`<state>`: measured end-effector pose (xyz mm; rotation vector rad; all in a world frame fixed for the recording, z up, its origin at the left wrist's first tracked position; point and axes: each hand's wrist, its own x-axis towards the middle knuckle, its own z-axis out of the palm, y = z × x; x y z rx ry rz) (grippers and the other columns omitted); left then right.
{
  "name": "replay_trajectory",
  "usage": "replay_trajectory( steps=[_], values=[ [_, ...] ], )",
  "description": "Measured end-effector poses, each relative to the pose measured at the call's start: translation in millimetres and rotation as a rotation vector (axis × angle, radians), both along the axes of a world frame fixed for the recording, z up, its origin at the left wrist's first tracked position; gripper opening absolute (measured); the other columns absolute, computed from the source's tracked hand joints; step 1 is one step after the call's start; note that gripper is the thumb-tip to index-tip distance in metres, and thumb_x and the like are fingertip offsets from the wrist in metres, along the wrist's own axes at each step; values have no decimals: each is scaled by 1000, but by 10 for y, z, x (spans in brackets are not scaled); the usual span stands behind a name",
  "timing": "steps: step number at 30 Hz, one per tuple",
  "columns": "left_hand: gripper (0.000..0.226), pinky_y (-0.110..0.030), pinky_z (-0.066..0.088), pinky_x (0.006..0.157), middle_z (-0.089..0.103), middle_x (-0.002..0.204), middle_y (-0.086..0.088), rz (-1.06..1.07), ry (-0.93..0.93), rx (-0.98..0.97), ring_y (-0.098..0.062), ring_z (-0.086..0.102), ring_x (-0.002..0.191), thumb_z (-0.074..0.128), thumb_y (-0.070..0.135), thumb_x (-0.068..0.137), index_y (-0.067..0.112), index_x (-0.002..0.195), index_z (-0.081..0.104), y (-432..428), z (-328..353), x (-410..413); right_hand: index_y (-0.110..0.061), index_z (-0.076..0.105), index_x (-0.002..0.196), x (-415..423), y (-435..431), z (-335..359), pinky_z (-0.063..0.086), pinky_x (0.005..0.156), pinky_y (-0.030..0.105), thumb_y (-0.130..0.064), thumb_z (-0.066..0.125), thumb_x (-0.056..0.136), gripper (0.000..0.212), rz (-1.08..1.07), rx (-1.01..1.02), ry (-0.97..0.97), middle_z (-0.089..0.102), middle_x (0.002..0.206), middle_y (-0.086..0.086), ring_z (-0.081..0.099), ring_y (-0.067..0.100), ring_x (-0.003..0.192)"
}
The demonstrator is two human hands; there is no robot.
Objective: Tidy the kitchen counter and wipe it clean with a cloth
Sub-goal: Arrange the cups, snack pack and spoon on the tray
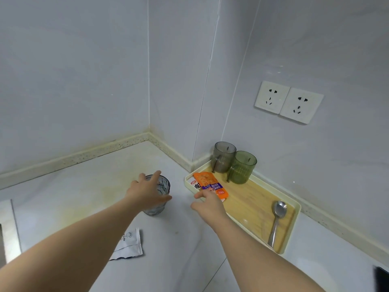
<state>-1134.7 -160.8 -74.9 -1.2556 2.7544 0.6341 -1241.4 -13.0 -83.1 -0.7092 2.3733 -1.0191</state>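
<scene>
The left hand [145,192] is spread wide round a patterned glass [163,186] standing on the counter [84,197], thumb across its near side, though I cannot tell if it grips. The right hand [210,204], thumb and forefinger apart with nothing between them, touches the near end of an orange packet [207,180] at the tray [295,224] edge. The tray also holds 2 tumblers [242,168] and 1 spoon [278,216]; a torn white sachet [128,245] lies nearer.

Pale grey tiled walls [73,70] meeting in a corner, pair of white sockets [273,98] on the right wall, cream speckled strip [84,154] along the base, yellowed near the corner
</scene>
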Motion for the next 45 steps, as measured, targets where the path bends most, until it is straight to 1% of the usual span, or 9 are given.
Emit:
replay_trajectory(
  steps=[6,10,14,17,21,26,29,38,45],
  values=[
    [88,-39,39,99,36,133,-14,36,127,42,-35,38,124,71,43,71,23,142,23,54,63,-56,-13,58,116,-88,46,6,38,74,22,-13,59,84,32,-45,-12,-11,49,117,1,47,16,94],
    [82,-37,40,98,39,131,-11,-51,197,18,-31,41,122,70,44,72,22,138,28,223,225,-211,-13,59,114,-190,168,122,41,76,24,-12,57,84,30,-81,-21,0,54,113,2,52,19,96],
    [73,-36,46,93,44,122,-6,-173,303,3,-26,46,114,72,47,68,22,127,37,497,428,-451,-20,54,93,-264,360,196,40,74,23,-20,62,84,12,-157,-79,-1,59,117,5,53,19,93],
    [73,-35,46,93,45,118,-4,-266,344,20,-25,48,112,74,49,62,23,122,39,737,515,-639,-20,55,103,-328,563,255,37,75,23,-23,65,82,24,-160,-72,26,56,121,3,54,21,103],
    [71,-35,46,90,48,119,0,-355,304,13,-22,50,107,70,51,60,25,117,38,1087,500,-957,-16,51,124,-503,1015,272,40,77,23,-17,55,85,39,-237,-11,38,52,128,6,55,23,104],
    [72,-31,47,85,41,125,-4,-445,270,17,-22,50,104,71,48,69,19,126,36,1423,380,-1334,-15,53,116,-780,1464,179,39,77,23,-16,55,85,31,-335,28,32,45,126,4,51,20,96],
    [75,-34,47,90,37,127,-5,-488,243,-1,-24,50,107,70,49,70,19,128,35,1547,287,-1569,-17,52,101,-933,1634,95,42,79,29,-17,55,82,19,-368,65,31,56,113,6,54,25,98],
    [70,-33,49,79,36,120,-9,-530,138,-136,-26,50,98,62,57,74,19,125,34,1680,82,-2188,-16,55,114,-1419,1703,-158,46,82,33,-25,48,87,28,-389,175,68,61,109,10,57,30,104],
    [67,-37,45,88,36,128,-12,-499,152,-188,-31,46,109,54,58,81,16,129,34,1677,-64,-2596,-12,56,109,-1696,1655,-348,40,72,27,-35,45,93,30,-458,128,-9,58,115,12,58,26,99]
  ],
)
